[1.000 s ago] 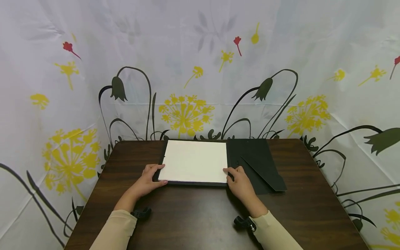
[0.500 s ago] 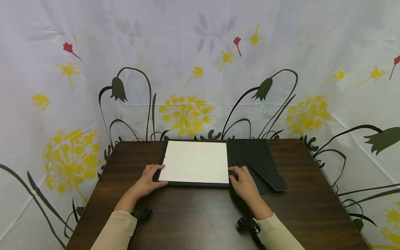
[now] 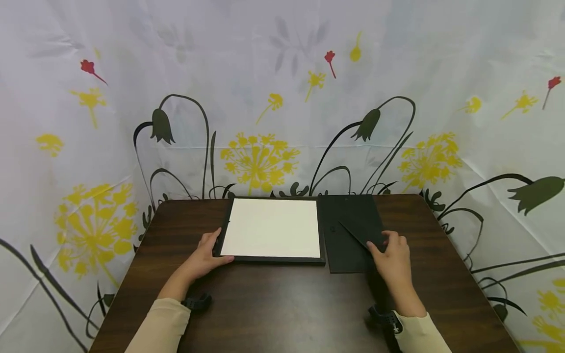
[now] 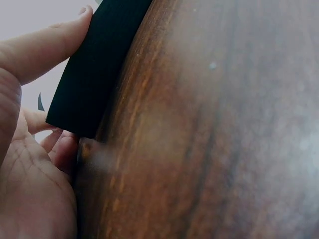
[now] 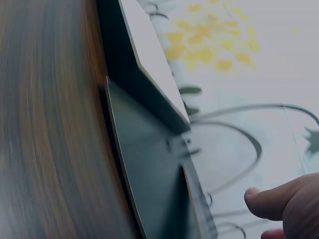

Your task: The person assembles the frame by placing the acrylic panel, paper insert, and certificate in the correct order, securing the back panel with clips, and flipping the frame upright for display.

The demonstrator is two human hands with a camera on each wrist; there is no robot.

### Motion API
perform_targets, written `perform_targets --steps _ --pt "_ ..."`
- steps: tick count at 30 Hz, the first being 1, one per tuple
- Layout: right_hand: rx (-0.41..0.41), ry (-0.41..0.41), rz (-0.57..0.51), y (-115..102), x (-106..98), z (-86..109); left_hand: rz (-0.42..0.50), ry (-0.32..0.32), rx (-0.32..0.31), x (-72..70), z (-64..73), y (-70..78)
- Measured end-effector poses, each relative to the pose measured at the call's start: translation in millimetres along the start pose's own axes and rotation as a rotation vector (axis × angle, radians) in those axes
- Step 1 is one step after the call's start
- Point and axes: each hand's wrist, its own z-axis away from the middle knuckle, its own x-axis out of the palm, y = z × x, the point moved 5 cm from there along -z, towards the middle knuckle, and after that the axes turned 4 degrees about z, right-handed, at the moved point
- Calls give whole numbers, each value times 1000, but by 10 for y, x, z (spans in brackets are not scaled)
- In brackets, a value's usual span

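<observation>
A black picture frame (image 3: 273, 260) lies flat on the table with a white sheet (image 3: 271, 228) filling its inside. At its near left corner my left hand (image 3: 200, 257) grips the frame, the thumb on the near edge and the fingers round the left side. The left wrist view shows that thumb (image 4: 55, 45) on the black rim. To the right lies a black backing board (image 3: 344, 260) with a stand leg on its upper side. Over the board's right part is my right hand (image 3: 394, 260), thumb and fingers apart. In the right wrist view its thumb (image 5: 271, 201) stands off the board.
The dark wooden table (image 3: 273, 309) carries both pieces near its far edge. Behind it hangs a white cloth (image 3: 247, 73) printed with flowers. The backing board lies close beside the frame's right side.
My right hand has left the frame's right edge and moved right, over the backing board and its stand leg. The left hand stays at the frame's corner.
</observation>
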Motion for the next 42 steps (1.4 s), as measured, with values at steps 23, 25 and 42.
perform_targets --steps 23,25,42 --pt "182 -195 133 574 -71 179 45 3 -8 1 46 -43" --pt "183 -199 145 551 -46 185 41 -1 -11 3 48 -45" --pt "233 -280 217 491 8 165 -9 0 -4 35 25 -11"
